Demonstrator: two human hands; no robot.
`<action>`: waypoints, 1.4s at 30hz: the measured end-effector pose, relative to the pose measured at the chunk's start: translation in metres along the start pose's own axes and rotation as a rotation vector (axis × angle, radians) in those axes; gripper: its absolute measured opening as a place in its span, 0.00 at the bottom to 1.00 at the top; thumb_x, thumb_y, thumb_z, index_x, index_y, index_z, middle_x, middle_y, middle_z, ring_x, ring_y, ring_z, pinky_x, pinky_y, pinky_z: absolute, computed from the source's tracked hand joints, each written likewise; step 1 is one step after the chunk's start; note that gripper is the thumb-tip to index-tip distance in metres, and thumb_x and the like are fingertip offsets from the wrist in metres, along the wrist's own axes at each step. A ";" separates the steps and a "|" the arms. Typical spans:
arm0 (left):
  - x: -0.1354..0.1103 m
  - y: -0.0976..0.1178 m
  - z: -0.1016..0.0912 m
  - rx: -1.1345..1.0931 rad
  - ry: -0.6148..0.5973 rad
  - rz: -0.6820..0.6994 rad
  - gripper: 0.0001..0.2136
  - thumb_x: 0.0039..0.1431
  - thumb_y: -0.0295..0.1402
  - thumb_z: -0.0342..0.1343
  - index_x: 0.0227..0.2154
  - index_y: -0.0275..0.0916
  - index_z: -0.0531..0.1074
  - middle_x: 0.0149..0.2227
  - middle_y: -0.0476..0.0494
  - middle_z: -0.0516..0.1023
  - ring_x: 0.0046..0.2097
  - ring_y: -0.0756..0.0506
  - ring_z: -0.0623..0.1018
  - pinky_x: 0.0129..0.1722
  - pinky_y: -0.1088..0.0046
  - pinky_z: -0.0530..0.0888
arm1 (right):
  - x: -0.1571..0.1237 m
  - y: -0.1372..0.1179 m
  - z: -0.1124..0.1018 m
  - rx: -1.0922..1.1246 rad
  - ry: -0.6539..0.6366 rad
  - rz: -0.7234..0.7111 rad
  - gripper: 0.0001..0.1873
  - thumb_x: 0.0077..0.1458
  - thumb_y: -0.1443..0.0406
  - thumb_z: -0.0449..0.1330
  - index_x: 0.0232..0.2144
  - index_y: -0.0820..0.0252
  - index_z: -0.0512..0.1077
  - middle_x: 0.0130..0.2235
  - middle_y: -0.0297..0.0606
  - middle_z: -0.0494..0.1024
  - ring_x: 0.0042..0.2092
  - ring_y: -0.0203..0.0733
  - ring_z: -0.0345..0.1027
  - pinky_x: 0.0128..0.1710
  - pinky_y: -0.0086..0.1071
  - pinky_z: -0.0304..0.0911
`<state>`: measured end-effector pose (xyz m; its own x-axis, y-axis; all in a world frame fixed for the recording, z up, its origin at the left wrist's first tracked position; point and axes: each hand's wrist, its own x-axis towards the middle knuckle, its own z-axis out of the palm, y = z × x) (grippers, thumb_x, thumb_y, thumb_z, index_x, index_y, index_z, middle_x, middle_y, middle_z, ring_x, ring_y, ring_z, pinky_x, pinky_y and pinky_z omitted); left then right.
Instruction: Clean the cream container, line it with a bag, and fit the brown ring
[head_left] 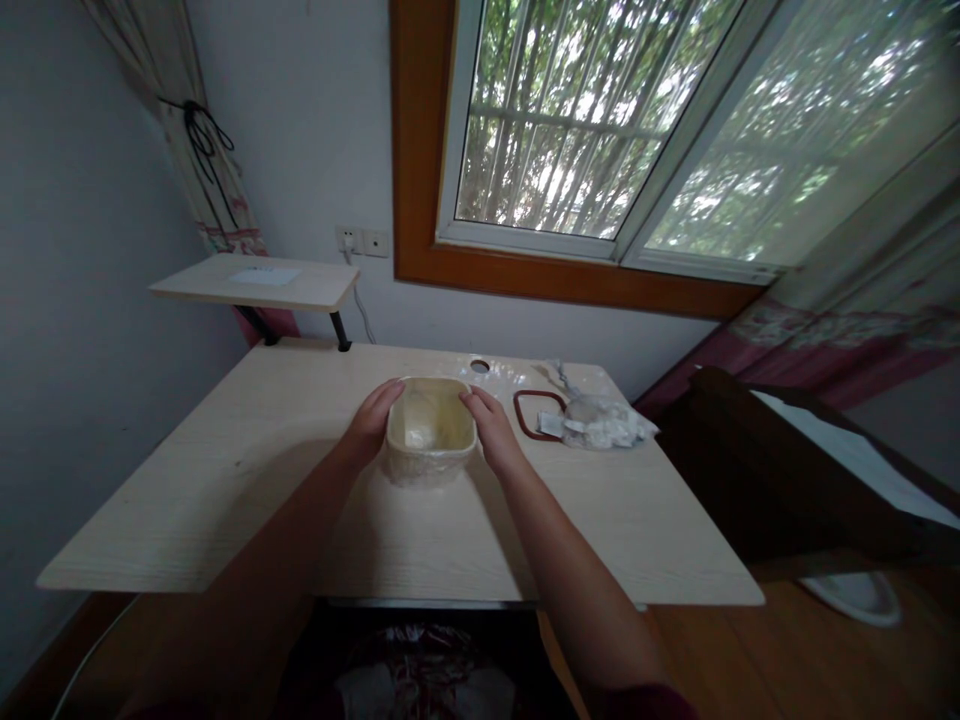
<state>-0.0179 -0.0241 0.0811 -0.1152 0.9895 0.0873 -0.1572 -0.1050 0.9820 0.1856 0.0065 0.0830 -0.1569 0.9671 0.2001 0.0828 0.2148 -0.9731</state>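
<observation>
A cream, square-mouthed bin (429, 467) stands in the middle of the desk, its opening tilted toward me. Clear, wrinkled plastic film covers its outside and seems to line the inside. My left hand (372, 422) grips the rim on the left, thumb on top. On the opposite side, my right hand (493, 430) holds the rim the same way; the fingers of both hands are partly hidden behind the walls. To the right lies a reddish-brown rounded-square ring (517, 412), and touching it is a bundle of clear plastic bags (609, 422).
The pale wooden desk (285, 520) has a small raised shelf (315, 286) with a paper (264, 275) at the back left. Behind it are wall sockets (363, 241) and a window (555, 130). A dark piece of furniture (750, 480) stands beyond the right edge.
</observation>
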 end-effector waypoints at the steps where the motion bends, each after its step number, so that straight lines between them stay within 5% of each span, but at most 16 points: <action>1: 0.000 0.000 -0.001 0.003 -0.003 -0.014 0.21 0.59 0.52 0.57 0.44 0.38 0.77 0.44 0.41 0.83 0.48 0.39 0.80 0.49 0.63 0.76 | 0.000 0.000 0.000 0.008 -0.009 0.017 0.19 0.57 0.51 0.57 0.39 0.57 0.79 0.41 0.38 0.82 0.45 0.48 0.74 0.45 0.36 0.68; 8: 0.001 0.005 -0.004 -0.082 -0.074 -0.099 0.24 0.57 0.51 0.60 0.46 0.34 0.78 0.47 0.36 0.83 0.53 0.36 0.79 0.54 0.61 0.73 | 0.001 -0.002 -0.001 0.033 -0.060 0.073 0.21 0.58 0.49 0.56 0.33 0.59 0.79 0.33 0.36 0.82 0.37 0.45 0.73 0.41 0.36 0.67; 15: 0.008 -0.002 -0.013 -0.097 -0.218 -0.230 0.28 0.59 0.56 0.56 0.48 0.36 0.79 0.47 0.34 0.83 0.53 0.35 0.80 0.56 0.59 0.72 | -0.001 -0.002 -0.004 0.022 -0.109 0.136 0.24 0.61 0.47 0.55 0.36 0.58 0.81 0.37 0.40 0.84 0.42 0.48 0.76 0.50 0.43 0.68; 22: 0.011 0.005 -0.027 0.083 -0.267 -0.275 0.29 0.59 0.59 0.54 0.49 0.39 0.78 0.48 0.36 0.83 0.54 0.37 0.79 0.55 0.60 0.72 | -0.005 -0.007 -0.011 -0.071 -0.127 0.148 0.28 0.61 0.43 0.54 0.40 0.56 0.82 0.38 0.43 0.84 0.46 0.51 0.76 0.48 0.44 0.70; 29: 0.010 0.024 -0.028 0.397 -0.045 0.060 0.22 0.58 0.51 0.58 0.46 0.39 0.77 0.52 0.36 0.79 0.55 0.38 0.76 0.58 0.58 0.69 | -0.003 -0.007 -0.011 -0.135 -0.041 0.073 0.25 0.60 0.45 0.56 0.41 0.56 0.80 0.44 0.42 0.83 0.49 0.49 0.74 0.52 0.43 0.67; 33: 0.007 0.031 -0.030 0.628 0.075 0.203 0.21 0.56 0.49 0.59 0.45 0.38 0.76 0.44 0.38 0.77 0.44 0.41 0.77 0.49 0.62 0.72 | 0.001 -0.003 -0.010 -0.232 0.107 -0.011 0.23 0.56 0.46 0.60 0.40 0.57 0.79 0.44 0.43 0.79 0.47 0.48 0.72 0.51 0.41 0.66; 37: -0.001 0.036 -0.029 0.702 0.051 0.136 0.20 0.54 0.48 0.61 0.44 0.41 0.75 0.30 0.48 0.74 0.32 0.44 0.74 0.35 0.67 0.70 | 0.002 -0.003 -0.009 -0.285 0.174 -0.082 0.22 0.54 0.46 0.61 0.36 0.57 0.77 0.41 0.41 0.76 0.40 0.44 0.71 0.45 0.38 0.67; 42: -0.006 0.040 -0.025 0.674 -0.022 0.106 0.19 0.50 0.39 0.61 0.46 0.42 0.73 0.24 0.54 0.70 0.27 0.46 0.71 0.30 0.70 0.65 | -0.001 -0.005 -0.009 -0.277 0.097 -0.067 0.19 0.57 0.48 0.59 0.34 0.57 0.73 0.32 0.35 0.75 0.34 0.42 0.68 0.36 0.34 0.63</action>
<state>-0.0482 -0.0365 0.1157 -0.0756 0.9798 0.1852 0.4997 -0.1235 0.8573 0.1941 0.0059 0.0891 -0.0777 0.9550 0.2861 0.3427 0.2951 -0.8919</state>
